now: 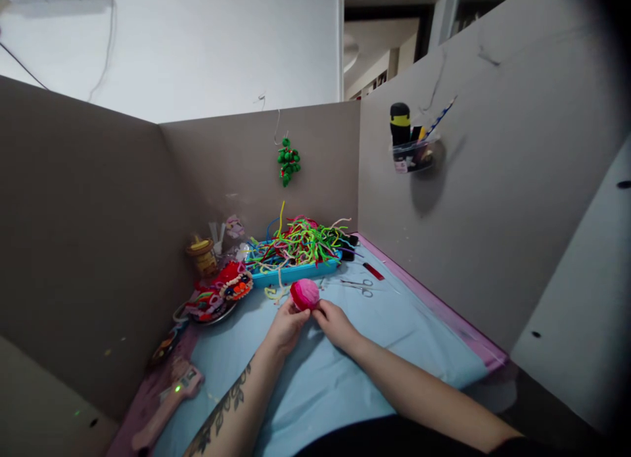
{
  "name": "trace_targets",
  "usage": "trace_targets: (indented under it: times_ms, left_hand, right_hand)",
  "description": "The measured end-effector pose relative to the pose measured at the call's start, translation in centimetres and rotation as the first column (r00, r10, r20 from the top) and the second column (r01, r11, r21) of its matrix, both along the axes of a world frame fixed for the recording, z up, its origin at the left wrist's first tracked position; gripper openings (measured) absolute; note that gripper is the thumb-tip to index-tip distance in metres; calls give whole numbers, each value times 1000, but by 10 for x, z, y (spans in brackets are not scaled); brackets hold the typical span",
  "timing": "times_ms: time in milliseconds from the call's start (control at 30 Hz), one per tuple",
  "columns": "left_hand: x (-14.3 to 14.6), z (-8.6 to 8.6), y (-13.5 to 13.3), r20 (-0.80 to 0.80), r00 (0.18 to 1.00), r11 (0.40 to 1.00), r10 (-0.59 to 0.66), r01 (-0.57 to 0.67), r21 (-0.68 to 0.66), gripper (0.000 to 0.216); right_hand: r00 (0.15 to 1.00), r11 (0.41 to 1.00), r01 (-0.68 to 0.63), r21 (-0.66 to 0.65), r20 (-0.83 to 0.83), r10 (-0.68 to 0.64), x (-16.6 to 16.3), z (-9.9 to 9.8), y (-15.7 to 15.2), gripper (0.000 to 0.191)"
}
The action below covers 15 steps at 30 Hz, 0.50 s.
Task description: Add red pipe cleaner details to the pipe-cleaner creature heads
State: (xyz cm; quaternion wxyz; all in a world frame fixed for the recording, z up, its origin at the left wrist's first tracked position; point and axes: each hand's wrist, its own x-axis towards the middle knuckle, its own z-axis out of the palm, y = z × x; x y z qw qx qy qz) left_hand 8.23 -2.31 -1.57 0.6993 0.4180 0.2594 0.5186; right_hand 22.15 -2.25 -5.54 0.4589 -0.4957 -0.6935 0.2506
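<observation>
Above the blue cloth, a round ball (305, 292), pink on top with a red band at its left and lower side, looks wound from fuzzy pipe cleaners. My left hand (286, 327) grips it from the lower left, thumb along its underside. Closed fingers of my right hand (336, 324) pinch at the ball's lower right edge; their tips are partly hidden. Just beyond it, a blue tray (296, 273) is heaped with many-coloured pipe cleaners (310, 240). Scissors (365, 287) lie to the right of the ball.
At left, a metal dish (214, 317) bears colourful fuzzy pieces, near a brown jar (202, 256). A pink glue gun (172, 398) with a green light lies front left. Grey panels enclose the table; a green ornament (288, 162) and a tool holder (414, 156) hang on them.
</observation>
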Motion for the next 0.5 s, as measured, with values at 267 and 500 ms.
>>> trace_targets:
  times_ms: [267,500]
  left_hand:
    - [-1,3,-1,-73,997,998,22,-17,60,58]
    - [-2,4,1,-57,997,998,58,-57,13,46]
  right_hand:
    - [999,999,6,-37,-54,-8,1,3,-3,16]
    - [998,999,17,27,-61,-15,-2,2,-3,8]
